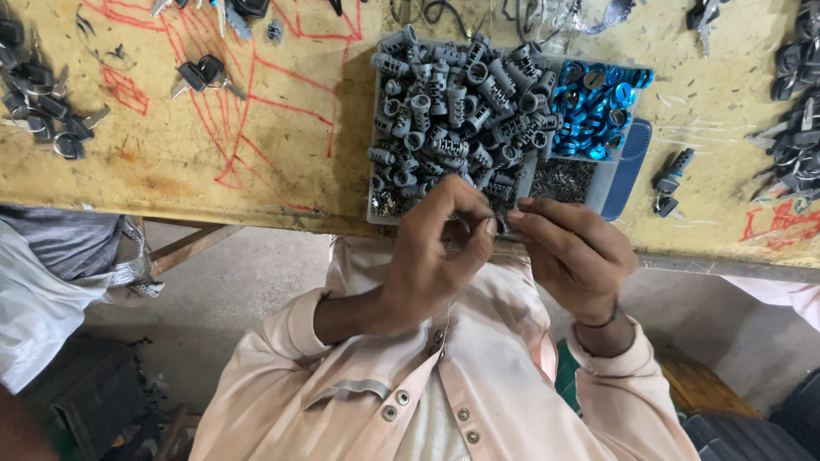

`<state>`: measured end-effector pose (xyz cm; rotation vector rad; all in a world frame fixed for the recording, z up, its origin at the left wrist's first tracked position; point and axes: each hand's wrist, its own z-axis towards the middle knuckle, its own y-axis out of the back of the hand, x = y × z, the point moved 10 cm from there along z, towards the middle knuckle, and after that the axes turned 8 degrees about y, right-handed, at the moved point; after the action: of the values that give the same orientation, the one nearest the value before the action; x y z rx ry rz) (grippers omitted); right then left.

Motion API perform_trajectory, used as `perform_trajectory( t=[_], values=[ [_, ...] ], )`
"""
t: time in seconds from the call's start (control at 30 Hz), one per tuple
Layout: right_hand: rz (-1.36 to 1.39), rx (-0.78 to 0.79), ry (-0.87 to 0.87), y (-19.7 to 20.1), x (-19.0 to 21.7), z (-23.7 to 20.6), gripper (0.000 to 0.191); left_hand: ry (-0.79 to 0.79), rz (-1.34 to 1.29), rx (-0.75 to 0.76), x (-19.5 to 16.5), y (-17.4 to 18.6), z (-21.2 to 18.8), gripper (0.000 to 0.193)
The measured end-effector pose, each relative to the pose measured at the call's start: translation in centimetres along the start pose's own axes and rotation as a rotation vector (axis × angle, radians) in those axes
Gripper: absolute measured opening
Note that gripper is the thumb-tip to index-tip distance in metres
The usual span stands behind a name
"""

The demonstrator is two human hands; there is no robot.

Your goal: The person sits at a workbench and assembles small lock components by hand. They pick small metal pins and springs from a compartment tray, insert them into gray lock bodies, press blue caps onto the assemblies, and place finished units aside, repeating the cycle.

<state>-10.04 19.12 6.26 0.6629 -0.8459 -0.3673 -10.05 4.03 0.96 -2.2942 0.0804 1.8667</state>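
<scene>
My left hand and my right hand meet at the near edge of the table, just in front of a grey compartment tray. Their fingertips pinch one small grey metal part between them; the fingers hide most of it. The tray's large section is heaped with grey lock cylinders. A smaller section holds blue rings, and another holds tiny metal pins.
The yellow wooden table bears red scribbles. Black-headed keys lie at the left, near the scribbles and at the right edge. Another person's grey and white cloth is at the left.
</scene>
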Motion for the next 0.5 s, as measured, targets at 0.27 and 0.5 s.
perform_trajectory(
  t=[0.27,0.5],
  values=[
    [0.244,0.239,-0.194,-0.8,-0.1,3.9,0.033,-0.006,-0.192,0.066,1.5,-0.2,1.0,0.023],
    [-0.396,0.173,-0.148,2.0,-7.1,6.9,0.012,-0.191,0.019,0.211,0.4,-0.3,0.6,0.013]
  ],
)
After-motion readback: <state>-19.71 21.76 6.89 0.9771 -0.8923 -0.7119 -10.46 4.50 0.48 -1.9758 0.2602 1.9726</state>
